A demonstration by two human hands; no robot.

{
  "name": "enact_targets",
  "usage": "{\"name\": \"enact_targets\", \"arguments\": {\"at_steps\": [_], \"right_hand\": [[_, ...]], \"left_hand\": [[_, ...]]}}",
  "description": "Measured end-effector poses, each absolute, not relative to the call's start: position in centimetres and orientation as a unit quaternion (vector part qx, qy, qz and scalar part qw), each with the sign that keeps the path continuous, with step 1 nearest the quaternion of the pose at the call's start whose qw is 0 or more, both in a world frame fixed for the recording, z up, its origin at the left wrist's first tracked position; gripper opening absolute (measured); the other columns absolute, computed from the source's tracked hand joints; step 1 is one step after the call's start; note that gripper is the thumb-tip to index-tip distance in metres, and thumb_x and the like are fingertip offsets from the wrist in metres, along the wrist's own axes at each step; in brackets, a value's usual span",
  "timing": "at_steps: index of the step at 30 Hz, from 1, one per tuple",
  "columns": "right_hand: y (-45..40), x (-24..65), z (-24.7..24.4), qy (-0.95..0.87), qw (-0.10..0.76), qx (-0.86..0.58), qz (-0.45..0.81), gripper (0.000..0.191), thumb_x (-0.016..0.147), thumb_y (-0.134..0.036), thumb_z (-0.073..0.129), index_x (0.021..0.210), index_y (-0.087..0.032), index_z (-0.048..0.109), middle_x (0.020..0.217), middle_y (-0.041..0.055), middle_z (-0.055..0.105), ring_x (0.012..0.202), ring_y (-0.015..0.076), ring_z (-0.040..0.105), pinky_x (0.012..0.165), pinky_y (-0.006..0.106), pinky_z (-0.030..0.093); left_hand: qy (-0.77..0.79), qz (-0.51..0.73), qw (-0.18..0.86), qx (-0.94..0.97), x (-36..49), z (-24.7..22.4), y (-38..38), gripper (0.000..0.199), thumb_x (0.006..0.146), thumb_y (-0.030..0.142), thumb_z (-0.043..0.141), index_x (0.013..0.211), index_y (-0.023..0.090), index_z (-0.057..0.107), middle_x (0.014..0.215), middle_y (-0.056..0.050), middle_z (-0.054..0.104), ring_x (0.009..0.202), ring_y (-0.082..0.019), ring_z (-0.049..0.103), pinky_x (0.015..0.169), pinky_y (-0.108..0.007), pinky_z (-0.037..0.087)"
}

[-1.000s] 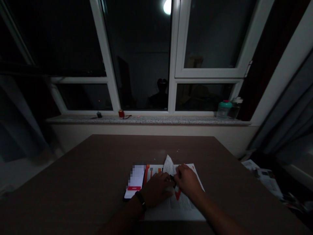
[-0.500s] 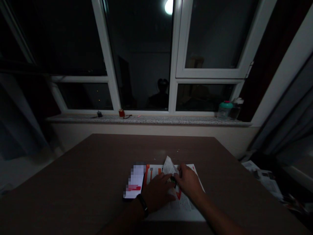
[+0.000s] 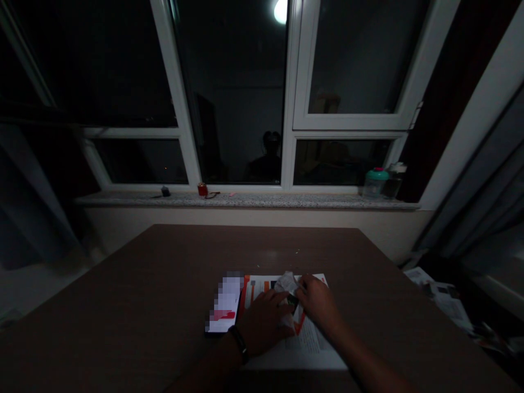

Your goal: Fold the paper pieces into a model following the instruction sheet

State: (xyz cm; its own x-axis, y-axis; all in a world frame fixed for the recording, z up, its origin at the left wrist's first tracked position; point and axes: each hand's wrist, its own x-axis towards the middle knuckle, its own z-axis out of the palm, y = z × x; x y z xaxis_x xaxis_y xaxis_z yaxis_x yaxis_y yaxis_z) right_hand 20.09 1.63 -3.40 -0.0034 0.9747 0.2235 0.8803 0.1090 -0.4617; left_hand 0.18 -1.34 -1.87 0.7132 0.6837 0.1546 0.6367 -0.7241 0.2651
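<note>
A white printed sheet with orange and red parts (image 3: 297, 359) lies on the table under both hands. My left hand (image 3: 264, 322), a dark band at its wrist, rests flat on it with fingers stretched apart. My right hand (image 3: 319, 299) pinches a thin, crumpled whitish piece of paper (image 3: 286, 281) by its right side. Between the hands, a small dark patch (image 3: 292, 300) shows; I cannot make out what it is. Part of the thin paper is hidden under my left fingers.
A phone with a lit screen (image 3: 225, 305) lies left of the printed sheet on the brown table (image 3: 164, 284). Beyond the table, a windowsill (image 3: 254, 201) bears a small red jar (image 3: 202, 189) and a green-lidded container (image 3: 375, 183). Papers (image 3: 450, 305) lie off to the right.
The thin paper's raised pointed corner has come down and now looks rounded and crumpled. More of the dark patch shows between my hands, which stay nearly in place.
</note>
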Motion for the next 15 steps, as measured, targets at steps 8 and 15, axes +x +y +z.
{"name": "enact_targets", "arguments": {"at_steps": [8, 15], "right_hand": [[1.59, 20.21, -3.28, -0.716, 0.235, -0.654, 0.069, 0.010, 0.085, -0.022, 0.054, 0.081, -0.017, 0.062, 0.086, 0.0069, 0.068, 0.081, 0.0180, 0.061, 0.068, 0.025, 0.035], [1.48, 19.93, -2.79, -0.708, 0.229, -0.663, 0.079, 0.010, 0.084, -0.017, 0.052, 0.079, -0.016, 0.061, 0.082, 0.0076, 0.068, 0.077, 0.0173, 0.063, 0.065, 0.025, 0.034]], "left_hand": [[0.345, 0.114, 0.112, 0.925, 0.12, -1.35, -1.42, 0.051, 0.084, 0.042, 0.072, 0.129, 0.028, 0.054, 0.145, -0.007, 0.045, 0.130, -0.031, 0.042, 0.107, -0.052, 0.035], [0.350, 0.127, 0.111, 0.921, 0.10, -1.72, -1.40, 0.050, 0.083, 0.041, 0.073, 0.127, 0.028, 0.055, 0.142, -0.005, 0.048, 0.126, -0.029, 0.046, 0.105, -0.048, 0.037]]}}
